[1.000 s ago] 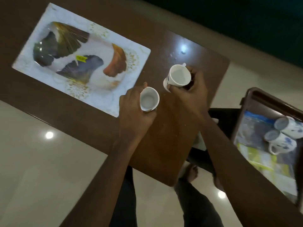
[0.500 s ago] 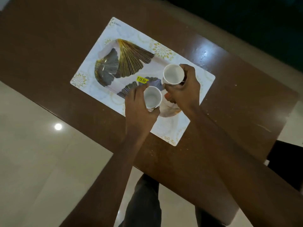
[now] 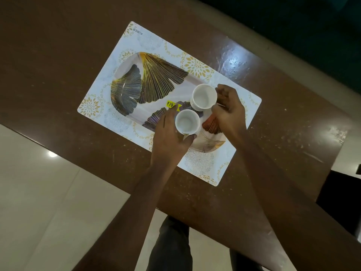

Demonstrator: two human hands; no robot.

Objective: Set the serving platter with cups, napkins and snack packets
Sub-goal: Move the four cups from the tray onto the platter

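An oval serving platter (image 3: 156, 79) with a dark and gold leaf pattern lies on a white placemat (image 3: 197, 66) on the brown table. Two white cups stand over its right half. My left hand (image 3: 170, 133) grips the nearer cup (image 3: 187, 122), fingers and thumb curled round its side. The farther cup (image 3: 204, 97) sits beside my right hand (image 3: 228, 112), whose curled fingers touch its right side at the handle. A yellow price sticker (image 3: 171, 104) is stuck on the platter just left of the cups.
The brown table (image 3: 58, 55) runs diagonally, with its near edge above a pale tiled floor (image 3: 48, 202). My legs in dark trousers (image 3: 173, 243) show below the table edge. A dark object (image 3: 343, 192) sits at the far right.
Both hands carried the cups from bare table onto the platter's right half. The view shifted, so the tray with other cups at right is out of sight. My right fingers have loosened.
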